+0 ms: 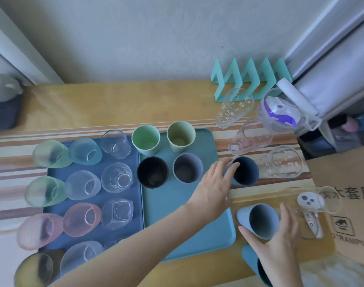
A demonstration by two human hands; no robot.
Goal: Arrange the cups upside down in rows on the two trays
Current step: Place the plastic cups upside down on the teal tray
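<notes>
Left tray beside right tray on table; glasses crowd left; four cups at right tray's rear.

Left hand touches a navy cup beside the teal tray. Right hand grips a tilted pale blue cup.

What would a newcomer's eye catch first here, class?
Rows of tinted and clear glasses cover the dark blue tray, left. Four opaque cups stand mouth-up on the teal tray beside it. Right of the trays, the left hand touches a navy cup; the right hand grips a pale blue cup.
</notes>
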